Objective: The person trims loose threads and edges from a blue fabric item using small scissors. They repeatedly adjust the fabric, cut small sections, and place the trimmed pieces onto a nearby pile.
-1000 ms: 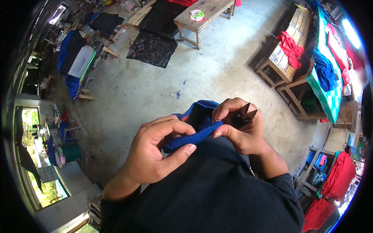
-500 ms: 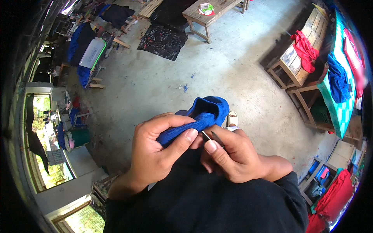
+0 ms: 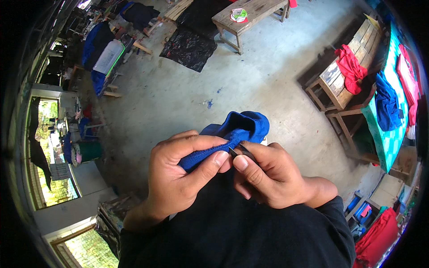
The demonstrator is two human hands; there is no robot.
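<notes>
Left hand (image 3: 178,172), just below and left of frame center: thumb and fingers pinching the ribbed edge of a blue garment piece (image 3: 254,120). Right hand (image 3: 272,178), lower center-right: fingers curled, thumb and forefinger pinching a dark pointed tool (image 3: 246,153), its tip at the ribbed edge beside the left fingertips; whether it enters the fabric cannot be told. Blue piece at frame center, its opening facing up, held above the floor. Behind the hands, lower center, black shirt (image 3: 232,236) of the wearer. Grey floor (image 3: 170,98) beyond, with small blue scraps (image 3: 209,104) just above center. Upper center: black plastic sheet (image 3: 190,49) on the floor, near a wooden table (image 3: 263,17) bearing 1 green-and-white item (image 3: 238,15). Upper right: slatted wooden bench (image 3: 333,85) with red cloth (image 3: 351,70) draped over it; beside it, teal checkered cover (image 3: 374,131) with blue cloth (image 3: 388,102) on top. Upper left: clear plastic bin (image 3: 108,57). Lower right: more red fabric (image 3: 380,236). Lower left: window (image 3: 89,250).
</notes>
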